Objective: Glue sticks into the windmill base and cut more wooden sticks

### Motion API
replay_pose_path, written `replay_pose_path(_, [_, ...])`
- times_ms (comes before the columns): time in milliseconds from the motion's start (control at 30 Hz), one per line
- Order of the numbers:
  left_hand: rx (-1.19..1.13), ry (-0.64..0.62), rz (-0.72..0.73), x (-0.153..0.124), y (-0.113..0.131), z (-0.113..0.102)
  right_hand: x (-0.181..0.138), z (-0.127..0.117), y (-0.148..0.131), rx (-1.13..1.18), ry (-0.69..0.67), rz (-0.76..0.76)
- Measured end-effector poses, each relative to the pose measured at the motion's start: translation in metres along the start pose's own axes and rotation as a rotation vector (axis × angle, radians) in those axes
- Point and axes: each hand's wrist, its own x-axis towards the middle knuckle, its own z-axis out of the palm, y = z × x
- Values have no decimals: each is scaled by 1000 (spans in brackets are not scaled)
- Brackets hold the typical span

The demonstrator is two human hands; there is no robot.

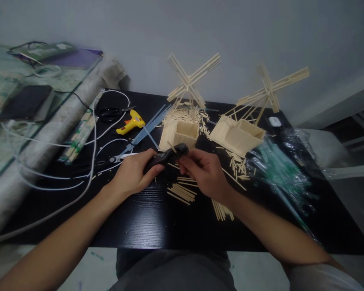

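Left hand (136, 171): it was closed around a black tool (165, 157).
Right hand (206, 171): its fingers were bent near the tool's head; I could not tell what they held.
Tool place: above the table (133, 228), before the left wooden model (186, 135).

Head camera: it is worn on my head and looks forward and down.
Dark-clothed lap (172, 273): mine, very near, at the bottom edge.
Bare left hand (136, 169) and bare right hand (208, 173): both close to the middle, at my arms' reach.
Black flat-topped table (136, 232): seen from above, at a slant.
Plain grey wall (139, 36): farthest, behind the table, across the top.
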Motion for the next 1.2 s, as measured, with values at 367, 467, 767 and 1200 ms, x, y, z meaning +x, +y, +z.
replay_pose_path(367, [-20,5,110,-1,-7,-3,8,-12,5,491,-338,354])
replay_pose_path(467, [-25,-1,127,-2,-8,-4,10,-12,5,570,-375,416])
replay_pose_path(767, [-27,-35,67,1,1,-8,11,-11,4,640,-352,459])
replay_pose_path(1200, [25,7,-29,0,6,-9,10,-8,3,581,-295,399])
